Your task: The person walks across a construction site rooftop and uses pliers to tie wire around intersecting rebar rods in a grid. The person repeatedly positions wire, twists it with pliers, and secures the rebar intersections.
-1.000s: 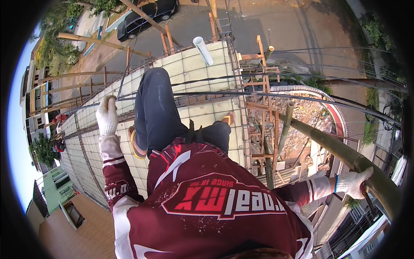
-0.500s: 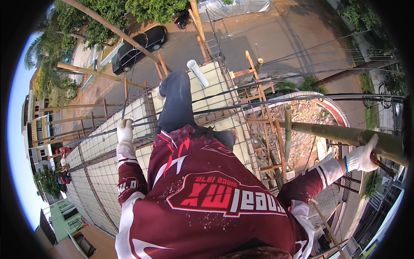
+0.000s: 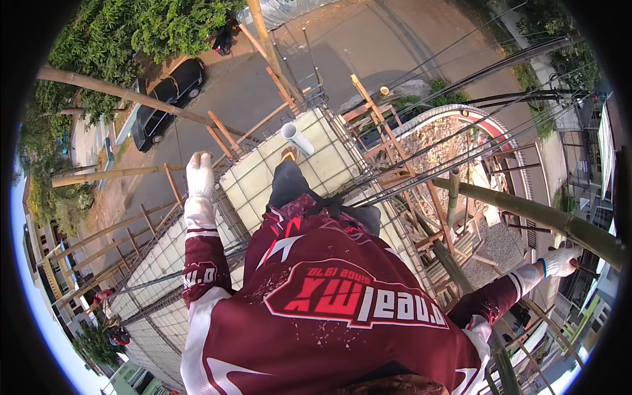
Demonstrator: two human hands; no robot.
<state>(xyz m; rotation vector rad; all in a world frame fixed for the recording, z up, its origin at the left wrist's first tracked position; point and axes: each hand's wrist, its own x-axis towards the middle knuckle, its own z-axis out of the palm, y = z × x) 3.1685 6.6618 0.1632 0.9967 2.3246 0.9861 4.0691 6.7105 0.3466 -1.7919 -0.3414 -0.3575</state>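
Note:
My left hand (image 3: pixel 199 176), in a white work glove, is raised in front of me beside the rebar mesh (image 3: pixel 240 187). Its fingers are curled, and anything inside them is hidden. Far out to the right, my gloved right hand (image 3: pixel 559 262) is closed just below a thick bamboo pole (image 3: pixel 526 214). A thin brown piece (image 3: pixel 584 267) shows at its fingers; its kind is unclear. Ahead of me, a white pipe (image 3: pixel 297 139) sticks up from pale panels (image 3: pixel 253 172) under the mesh. My shoe (image 3: pixel 289 153) rests beside the pipe.
Black cables (image 3: pixel 421 172) cross close on my right. Wooden scaffold poles (image 3: pixel 401 148) and bamboo line the panel edges, with a rubble-filled area (image 3: pixel 441 141) below. A street with a dark car (image 3: pixel 168 105) lies far beneath. Another person (image 3: pixel 117 332) is at the far left.
My body has shifted forward, and the view has turned. My left hand has come away from the black cables and risen. My right hand is now lower and farther out, below the bamboo pole.

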